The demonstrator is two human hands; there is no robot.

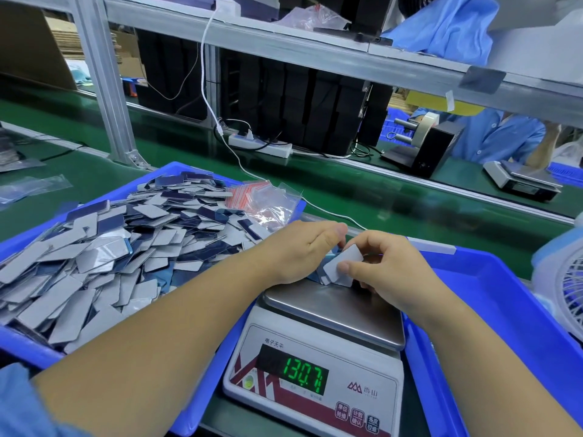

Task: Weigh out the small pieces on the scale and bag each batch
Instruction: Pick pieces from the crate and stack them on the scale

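**Gathering a batch of pieces off the scale pan**

The right hand [383, 266] is pinching a pale grey piece [345, 263] between thumb and fingertips, wrist cocked inward over the pan, with the lower fingers curling down toward the steel; the left hand [303, 250] is lying knuckles-up just beside it, fingers curling round the far side of a small stack of pieces [328, 272], much of which is sitting hidden behind both hands; both forearms are reaching in low from the near edge.

The pieces are looking thin, flat and light, probably fairly stiff with smooth faces, so they are likely sliding on one another; squaring the stack and pinching it across the short edges seems the safer hold.

The stack is resting at the back of the scale [318, 351], whose display is reading 130.7; the loose supply is lying heaped in the blue tray [19, 345] to the left, with clear bags [268, 205] at its far corner; all of it is sitting on the green counter [362, 190].
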